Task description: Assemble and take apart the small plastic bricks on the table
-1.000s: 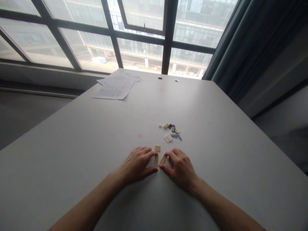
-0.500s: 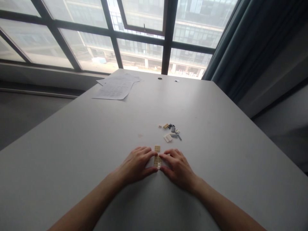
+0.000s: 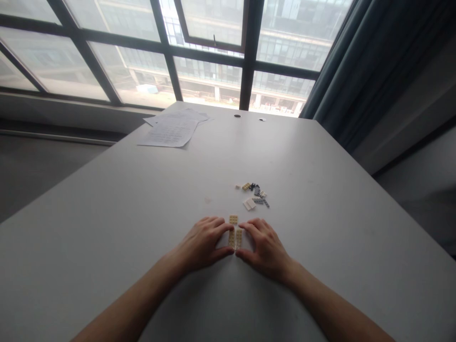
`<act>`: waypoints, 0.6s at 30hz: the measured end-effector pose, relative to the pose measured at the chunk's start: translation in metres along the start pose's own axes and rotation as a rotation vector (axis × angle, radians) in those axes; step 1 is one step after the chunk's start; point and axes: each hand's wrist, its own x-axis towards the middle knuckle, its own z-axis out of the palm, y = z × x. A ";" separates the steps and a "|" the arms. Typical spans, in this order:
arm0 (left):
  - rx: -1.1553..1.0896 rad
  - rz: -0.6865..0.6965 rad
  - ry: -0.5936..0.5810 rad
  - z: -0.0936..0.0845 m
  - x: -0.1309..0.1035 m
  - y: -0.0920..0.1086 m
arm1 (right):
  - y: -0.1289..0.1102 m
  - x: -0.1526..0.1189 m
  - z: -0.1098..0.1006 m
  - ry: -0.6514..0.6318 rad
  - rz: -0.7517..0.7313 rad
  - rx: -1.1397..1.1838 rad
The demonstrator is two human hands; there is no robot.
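Left strip (image 3: 231, 240) and right strip (image 3: 239, 239), both tan and studded, side by side on table (image 3: 178, 185) at lower centre of frame, long axes running up and down, narrow gap between. Left hand (image 3: 204, 241) nearer left strip, grip appearing to pinch it end to end. Right hand (image 3: 266, 244) nearer right strip, grip spread to its ends; contact, cannot tell. Tan plate (image 3: 233, 219) just above. White tile (image 3: 250, 204) and gray pieces (image 3: 257, 191) loose, farther up, right of centre; no container in view.

Left hand (image 3: 206, 242), right hand (image 3: 266, 246) each gripping tan brick (image 3: 239, 240); papers (image 3: 171, 130) far left.
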 end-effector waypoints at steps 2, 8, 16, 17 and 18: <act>0.004 -0.007 0.002 0.000 0.000 0.000 | -0.002 0.000 -0.001 0.000 0.020 -0.023; 0.020 -0.002 0.014 0.001 -0.001 0.001 | -0.004 0.002 -0.003 -0.012 0.049 -0.073; 0.008 0.005 0.016 0.000 -0.001 0.001 | -0.002 0.002 -0.004 -0.040 0.016 -0.103; 0.007 0.006 0.014 0.000 -0.001 0.001 | -0.002 0.003 -0.004 -0.044 0.015 -0.104; 0.005 0.007 0.010 0.000 -0.001 0.001 | -0.002 0.003 -0.004 -0.046 0.014 -0.103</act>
